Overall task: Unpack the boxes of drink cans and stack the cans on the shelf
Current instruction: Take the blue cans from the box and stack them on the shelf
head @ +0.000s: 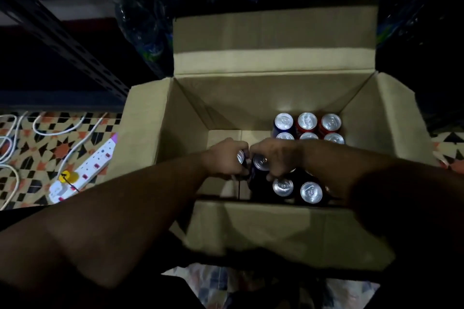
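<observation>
both forearms reach into the open box (160, 118) — left hand (223, 158) and right hand (273, 158) each grip a can.

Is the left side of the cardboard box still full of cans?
No, the cardboard box shows bare floor on its left; the cans stand only on its right.

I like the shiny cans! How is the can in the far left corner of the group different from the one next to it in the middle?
The far-left can has a dark blue side; the middle can has a red side. The far-left can stands at the end of the row, beside bare box floor; the middle can has cans on both sides. Both stand upright with silver tops, untouched by either hand.
</observation>
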